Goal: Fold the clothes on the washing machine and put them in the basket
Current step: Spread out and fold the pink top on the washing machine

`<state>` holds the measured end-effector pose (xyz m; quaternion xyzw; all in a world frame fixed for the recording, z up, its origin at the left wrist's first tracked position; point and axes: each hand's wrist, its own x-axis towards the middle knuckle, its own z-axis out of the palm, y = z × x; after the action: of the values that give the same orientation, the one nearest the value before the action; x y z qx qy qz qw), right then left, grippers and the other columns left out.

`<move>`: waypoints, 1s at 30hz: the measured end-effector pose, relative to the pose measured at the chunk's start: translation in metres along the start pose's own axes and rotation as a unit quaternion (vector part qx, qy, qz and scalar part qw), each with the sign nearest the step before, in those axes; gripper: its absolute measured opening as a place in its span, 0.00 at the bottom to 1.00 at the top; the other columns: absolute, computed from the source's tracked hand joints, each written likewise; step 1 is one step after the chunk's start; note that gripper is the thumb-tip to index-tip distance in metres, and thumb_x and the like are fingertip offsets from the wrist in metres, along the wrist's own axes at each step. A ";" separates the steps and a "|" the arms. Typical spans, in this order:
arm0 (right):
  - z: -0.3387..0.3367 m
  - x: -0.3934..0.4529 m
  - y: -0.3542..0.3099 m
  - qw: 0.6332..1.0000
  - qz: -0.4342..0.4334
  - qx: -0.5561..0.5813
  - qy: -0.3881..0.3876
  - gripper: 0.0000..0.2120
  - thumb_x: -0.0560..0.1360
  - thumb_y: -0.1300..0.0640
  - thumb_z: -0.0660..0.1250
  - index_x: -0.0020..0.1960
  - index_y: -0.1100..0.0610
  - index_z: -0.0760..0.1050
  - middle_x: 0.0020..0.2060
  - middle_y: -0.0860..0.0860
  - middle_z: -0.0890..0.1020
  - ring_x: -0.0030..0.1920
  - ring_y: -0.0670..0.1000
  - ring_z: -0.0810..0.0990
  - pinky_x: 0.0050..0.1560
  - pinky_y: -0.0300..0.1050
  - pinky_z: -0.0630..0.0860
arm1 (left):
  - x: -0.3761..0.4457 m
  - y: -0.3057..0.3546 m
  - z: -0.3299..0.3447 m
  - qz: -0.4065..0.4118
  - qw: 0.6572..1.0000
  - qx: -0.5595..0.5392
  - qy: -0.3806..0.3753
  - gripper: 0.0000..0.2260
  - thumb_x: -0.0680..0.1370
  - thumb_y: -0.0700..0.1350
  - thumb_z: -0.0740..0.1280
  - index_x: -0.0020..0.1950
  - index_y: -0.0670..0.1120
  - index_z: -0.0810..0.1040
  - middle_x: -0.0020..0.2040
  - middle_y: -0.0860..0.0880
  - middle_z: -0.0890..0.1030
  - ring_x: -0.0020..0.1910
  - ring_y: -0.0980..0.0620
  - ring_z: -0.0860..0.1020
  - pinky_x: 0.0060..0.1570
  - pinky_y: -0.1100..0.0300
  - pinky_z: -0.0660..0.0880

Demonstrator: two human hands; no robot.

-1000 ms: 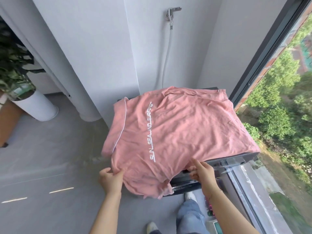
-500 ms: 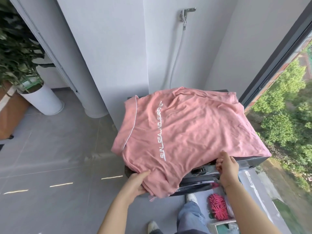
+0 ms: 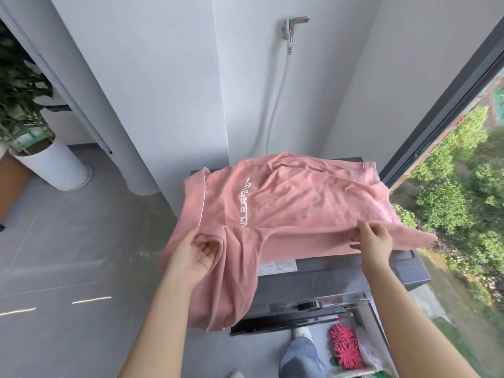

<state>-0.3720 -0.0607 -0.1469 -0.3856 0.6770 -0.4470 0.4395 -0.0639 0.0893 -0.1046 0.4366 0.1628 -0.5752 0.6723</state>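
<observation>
A wrinkled salmon-pink cotton shirt with white piping and white lettering (image 3: 286, 205) is spread over the top of a dark grey washing machine (image 3: 327, 279), which sits at about 5 o'clock from the frame's centre. The near hem is doubled back onto the shirt body, so only "ND_SURFING" of the print can be read. One end of the fabric is draped off the machine's near-left corner and hangs toward 7 o'clock.

The left hand (image 3: 191, 257) is curled around a bunched fold of the shirt at roughly 7 o'clock from the lettering, palm up, fingers tucked into the cloth. The right hand (image 3: 375, 241) is pinching the folded-over edge at about 4 o'clock from the print, thumb and fingertips closed on the fabric. So both hands are clamped on the same garment, well apart from each other.

A white paper label (image 3: 278, 266) is stuck on the machine's lid just beside the hanging cloth. At 12 o'clock a chrome wall tap with a white hose (image 3: 293, 25) is mounted on the white wall. A tall white planter with a leafy green plant (image 3: 54, 165) stands at 9 o'clock on the grey tiled floor (image 3: 68, 255). A pink shaggy chenille mop head (image 3: 345, 347) is seen at 5 o'clock, near a denim-clad leg (image 3: 300, 358). Green trees are visible through the window at 3 o'clock.
</observation>
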 end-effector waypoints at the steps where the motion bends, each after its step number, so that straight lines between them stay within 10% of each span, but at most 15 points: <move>1: 0.007 0.010 -0.002 0.999 0.018 -0.012 -0.036 0.06 0.77 0.57 0.63 0.48 0.60 0.75 0.39 0.54 0.78 0.36 0.52 0.78 0.37 0.46 0.77 | 0.012 -0.001 0.002 0.024 0.999 0.031 0.020 0.06 0.80 0.41 0.62 0.48 0.40 0.76 0.43 0.45 0.78 0.41 0.52 0.78 0.43 0.61 0.77; 4: 0.018 0.032 0.004 0.990 0.048 -0.076 -0.111 0.09 0.75 0.58 0.63 0.52 0.58 0.77 0.39 0.51 0.77 0.42 0.53 0.75 0.42 0.46 0.74 | 0.035 -0.011 0.005 0.100 0.938 0.312 0.117 0.06 0.77 0.44 0.65 0.52 0.44 0.75 0.51 0.45 0.78 0.50 0.47 0.76 0.54 0.59 0.73; 7: 0.010 0.036 0.010 0.988 0.038 -0.103 -0.113 0.12 0.75 0.62 0.61 0.55 0.58 0.79 0.42 0.52 0.79 0.43 0.52 0.77 0.48 0.48 0.74 | 0.041 -0.034 0.004 0.260 0.768 0.557 0.179 0.12 0.75 0.39 0.66 0.59 0.40 0.73 0.56 0.39 0.76 0.59 0.42 0.73 0.58 0.59 0.70; 12: -0.027 0.040 0.014 0.989 -0.047 -0.141 -0.012 0.12 0.73 0.63 0.59 0.50 0.53 0.79 0.47 0.51 0.81 0.48 0.51 0.77 0.49 0.45 0.69 | 0.036 -0.091 0.035 0.400 0.598 0.649 0.246 0.37 0.68 0.43 0.75 0.72 0.35 0.63 0.70 0.36 0.63 0.66 0.36 0.63 0.64 0.42 0.61; 17: -0.051 0.068 0.027 0.947 -0.150 -0.285 0.001 0.14 0.75 0.62 0.62 0.59 0.56 0.78 0.67 0.57 0.73 0.70 0.56 0.66 0.67 0.51 0.63 | 0.064 -0.108 0.034 0.366 0.573 0.697 0.229 0.38 0.70 0.45 0.74 0.76 0.44 0.61 0.76 0.36 0.54 0.73 0.35 0.56 0.70 0.39 0.54; 20: -0.054 0.081 0.043 0.861 -0.148 -0.478 -0.089 0.25 0.82 0.51 0.53 0.78 0.51 0.54 0.78 0.53 0.50 0.78 0.52 0.45 0.75 0.52 0.41 | 0.074 -0.094 0.021 0.291 0.546 0.739 0.266 0.29 0.75 0.49 0.68 0.76 0.52 0.63 0.78 0.41 0.47 0.76 0.41 0.47 0.72 0.38 0.47; 23: -0.048 0.082 0.057 0.843 -0.104 -0.520 -0.089 0.28 0.82 0.46 0.46 0.79 0.51 0.40 0.78 0.50 0.41 0.78 0.50 0.40 0.76 0.54 0.39 | 0.073 -0.080 0.006 0.240 0.552 0.743 0.293 0.25 0.79 0.58 0.60 0.75 0.56 0.62 0.79 0.44 0.49 0.76 0.44 0.49 0.72 0.40 0.47; 28: -0.032 0.064 0.050 0.882 -0.139 -0.450 -0.021 0.23 0.80 0.54 0.56 0.74 0.57 0.63 0.77 0.55 0.56 0.78 0.55 0.48 0.74 0.52 0.35 | 0.061 -0.062 -0.005 0.319 0.599 0.692 0.245 0.24 0.76 0.43 0.68 0.71 0.46 0.69 0.75 0.41 0.61 0.73 0.39 0.61 0.70 0.44 0.58; 30: -0.021 0.043 0.046 0.901 -0.208 -0.380 -0.023 0.16 0.77 0.58 0.59 0.63 0.57 0.75 0.67 0.56 0.73 0.71 0.59 0.64 0.72 0.52 0.51 | 0.052 -0.057 -0.010 0.353 0.643 0.638 0.235 0.23 0.73 0.37 0.70 0.67 0.41 0.71 0.68 0.38 0.68 0.67 0.39 0.68 0.65 0.45 0.66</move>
<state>-0.4117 -0.0802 -0.1967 -0.6656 0.6897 -0.2280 0.1714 -0.0982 0.0671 -0.1701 0.9021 -0.2582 -0.1342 0.3186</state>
